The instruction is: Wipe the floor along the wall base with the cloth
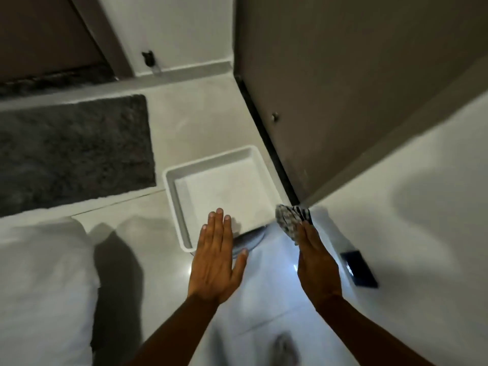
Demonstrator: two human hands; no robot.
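My right hand (315, 262) presses a black-and-white checked cloth (290, 217) onto the pale tiled floor (184, 122), right where the white wall (396, 207) meets the brown door (343, 75). The cloth bunches under my fingertips, partly hidden by them. My left hand (215, 257) lies flat with fingers together over the near corner of a white tray (169, 180), holding nothing.
The shallow white tray sits on the floor beside the door's dark bottom edge (264, 128). A dark shaggy mat (74, 149) lies left. A dark flat box (359, 269) sits against the wall on the right. White bedding (45, 286) fills the lower left.
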